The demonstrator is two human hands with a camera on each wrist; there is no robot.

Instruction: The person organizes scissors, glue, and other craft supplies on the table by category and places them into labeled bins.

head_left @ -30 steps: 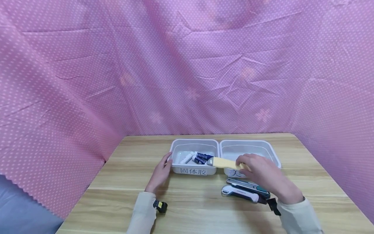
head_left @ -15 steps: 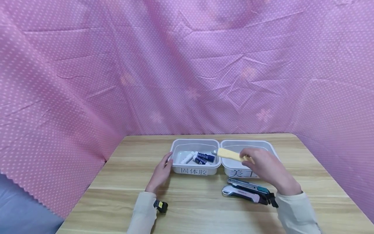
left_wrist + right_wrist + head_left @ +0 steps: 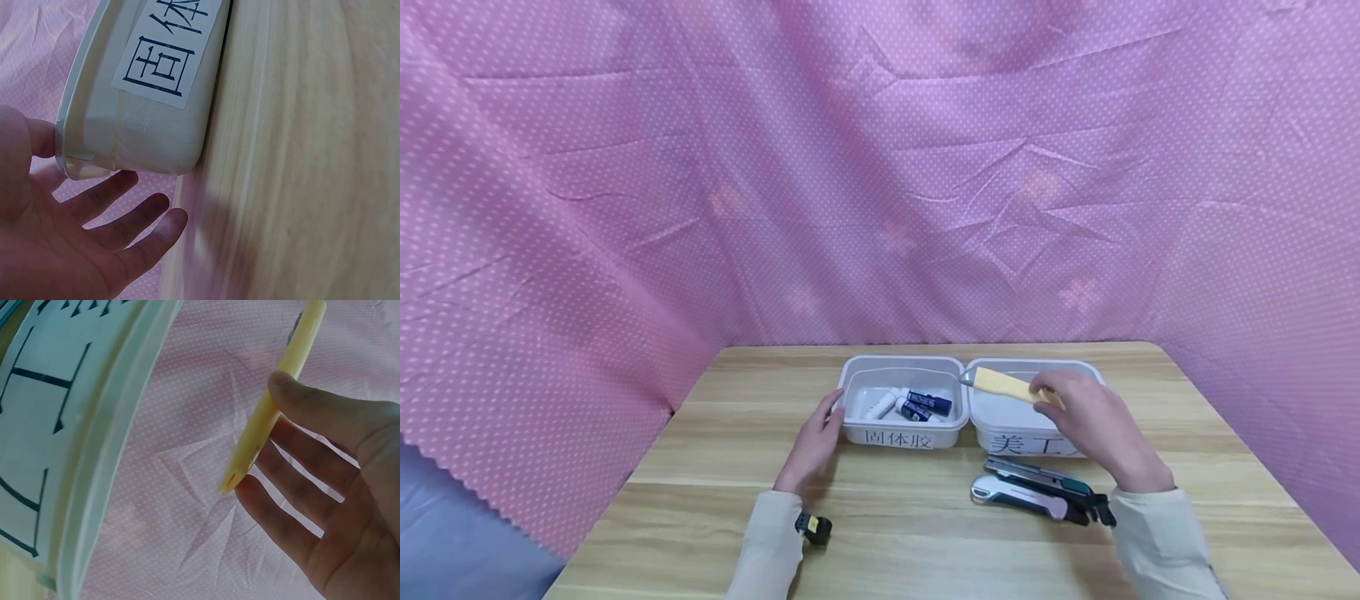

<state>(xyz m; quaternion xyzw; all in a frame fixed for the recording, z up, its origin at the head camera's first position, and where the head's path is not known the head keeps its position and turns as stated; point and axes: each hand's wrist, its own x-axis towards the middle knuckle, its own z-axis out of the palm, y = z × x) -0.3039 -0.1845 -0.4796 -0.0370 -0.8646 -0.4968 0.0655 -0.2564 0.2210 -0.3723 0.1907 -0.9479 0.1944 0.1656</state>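
Note:
My right hand (image 3: pixel 1093 421) pinches a pale yellow utility knife (image 3: pixel 1003 385) with a grey metal tip, between thumb and fingers. The knife hangs tilted above the right white bin (image 3: pixel 1011 421), its tip pointing left. In the right wrist view, the knife (image 3: pixel 269 406) is seen on edge. My left hand (image 3: pixel 811 442) touches the left end of the left white bin (image 3: pixel 850 429) at its rim. The left wrist view has the thumb against the rim and the other fingers (image 3: pixel 134 219) spread. Inside the left bin lie glue sticks (image 3: pixel 928 402), white and blue.
Two utility knives (image 3: pixel 1026 497) lie side by side on the wooden table (image 3: pixel 910 533), in front of the right bin. Both bins stand side by side with printed labels on their fronts. Pink dotted cloth (image 3: pixel 925 208) hangs behind the table and along both sides.
My right hand has carried the yellow utility knife right and up, from over the left bin's front corner to over the right bin. The left hand stays at its bin.

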